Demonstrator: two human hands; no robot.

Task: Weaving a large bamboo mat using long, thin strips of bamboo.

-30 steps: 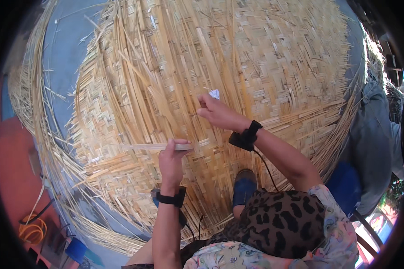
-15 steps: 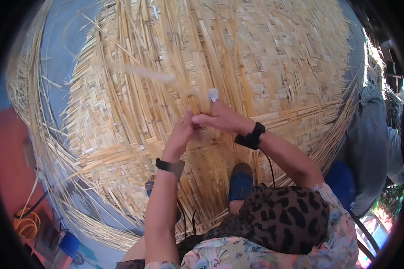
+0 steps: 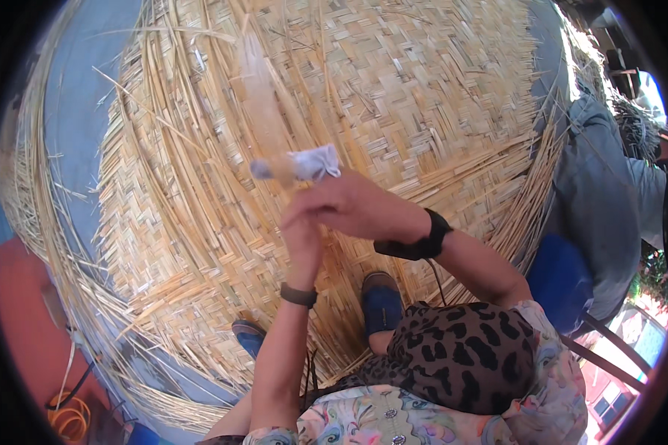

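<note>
Strip [image 3: 258,89], pale and blurred, rises from the place where the two hands meet and runs away to the far side, above the left half of a woven mat [image 3: 423,96]. Near its far end a thin, light strand [image 3: 163,31] reaches out to the left. The right hand [image 3: 352,204] comes in from the right, its fingers bent down over the left hand [image 3: 302,230], so that the two overlap. How far either hand is open, and which one has hold of the strip, I cannot tell, since the fingertips are hidden and blurred. A white wrap [image 3: 315,162] sits at the far side of the right hand, against or just beside its knuckles, and a greyish end shows to its left, with a yellowish blur between.

Dark bands circle both wrists, the right one [image 3: 416,237] carrying a black box. Around the hands spreads the mat, with loose stalks [image 3: 178,111] lying lengthwise over its left part and another bundle [image 3: 490,167] slanting across its right part. Two blue shoes stand at its near side, the right one [image 3: 382,300] pointing at the hands. Spotted brown cloth [image 3: 460,356] covers the person's right knee. Farther out are blue ground [image 3: 82,96] and a red surface [image 3: 22,297] to the left, an orange coil [image 3: 70,423] near left, and grey cloth [image 3: 597,215] above a blue seat [image 3: 560,285] to the right.
</note>
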